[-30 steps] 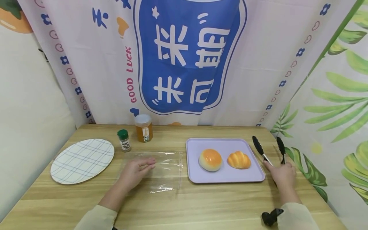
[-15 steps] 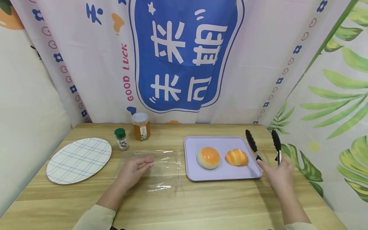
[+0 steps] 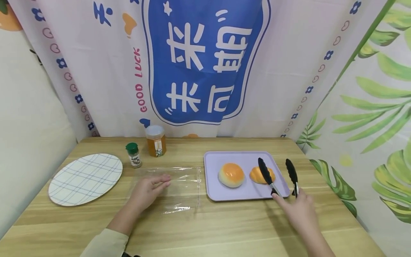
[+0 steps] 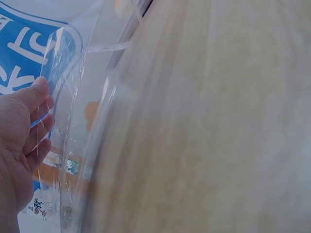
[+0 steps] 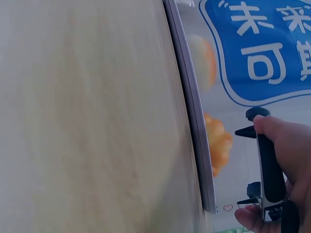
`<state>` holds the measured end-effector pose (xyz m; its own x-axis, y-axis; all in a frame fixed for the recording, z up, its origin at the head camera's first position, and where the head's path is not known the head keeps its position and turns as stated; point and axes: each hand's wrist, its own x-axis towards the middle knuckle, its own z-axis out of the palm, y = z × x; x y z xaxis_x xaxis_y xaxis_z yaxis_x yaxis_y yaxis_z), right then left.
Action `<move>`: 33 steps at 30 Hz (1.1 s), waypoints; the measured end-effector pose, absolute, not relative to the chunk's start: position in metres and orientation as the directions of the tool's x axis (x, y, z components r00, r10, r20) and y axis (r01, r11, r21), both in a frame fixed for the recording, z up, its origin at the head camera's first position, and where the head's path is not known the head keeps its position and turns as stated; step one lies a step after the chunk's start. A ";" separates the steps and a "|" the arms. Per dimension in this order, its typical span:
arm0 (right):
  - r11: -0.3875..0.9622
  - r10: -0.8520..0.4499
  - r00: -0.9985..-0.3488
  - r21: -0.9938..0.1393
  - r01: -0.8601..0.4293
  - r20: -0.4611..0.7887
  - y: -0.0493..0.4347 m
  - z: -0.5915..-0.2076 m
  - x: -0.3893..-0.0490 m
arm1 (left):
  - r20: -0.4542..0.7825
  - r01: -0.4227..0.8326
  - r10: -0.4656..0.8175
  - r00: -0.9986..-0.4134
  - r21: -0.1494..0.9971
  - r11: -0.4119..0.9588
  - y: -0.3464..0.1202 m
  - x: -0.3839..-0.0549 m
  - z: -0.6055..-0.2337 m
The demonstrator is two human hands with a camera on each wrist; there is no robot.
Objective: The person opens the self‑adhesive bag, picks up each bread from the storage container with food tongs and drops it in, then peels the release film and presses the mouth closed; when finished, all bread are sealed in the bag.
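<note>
My right hand (image 3: 300, 210) holds black-tipped metal tongs (image 3: 292, 175), their two arms spread apart. One tong tip overlaps a croissant-shaped bread (image 3: 255, 175) on the lilac tray (image 3: 212, 194) in the head view; the other is beyond the tray's right side. A round bun with an orange top (image 3: 231, 175) sits left of the croissant. Over a clear plastic bag (image 3: 183, 192), my left hand (image 3: 149, 191) has thumb and fingers close together. In the left wrist view, the bag's film (image 4: 73, 111) rises from the table to those fingers, which grip it.
To the left lies an oval checked plate (image 3: 85, 180). A green-capped shaker (image 3: 133, 155) and a honey-coloured jar (image 3: 156, 141) stand behind the bag. Printed cloth (image 3: 273, 107) hangs along the back edge of the wooden table (image 3: 199, 235).
My right hand has lifted the tongs and carried them left, from beside the tray to over its right part. The left hand stays at the bag. The head view shifts slightly.
</note>
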<state>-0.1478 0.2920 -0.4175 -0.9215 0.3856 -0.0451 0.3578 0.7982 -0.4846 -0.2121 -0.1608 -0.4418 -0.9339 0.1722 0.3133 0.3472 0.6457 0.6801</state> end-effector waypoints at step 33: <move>0.852 0.333 -0.943 -0.425 0.307 -0.014 0.268 -0.426 -0.139 | 0.281 0.319 0.165 -0.945 0.696 0.644 -0.160 -0.211 -0.443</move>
<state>-0.1394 0.2682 -0.4256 -0.9429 0.3328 -0.0140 0.3069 0.8517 -0.4247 -0.2111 -0.1604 -0.4426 -0.9455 0.1654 0.2806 0.3191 0.6437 0.6955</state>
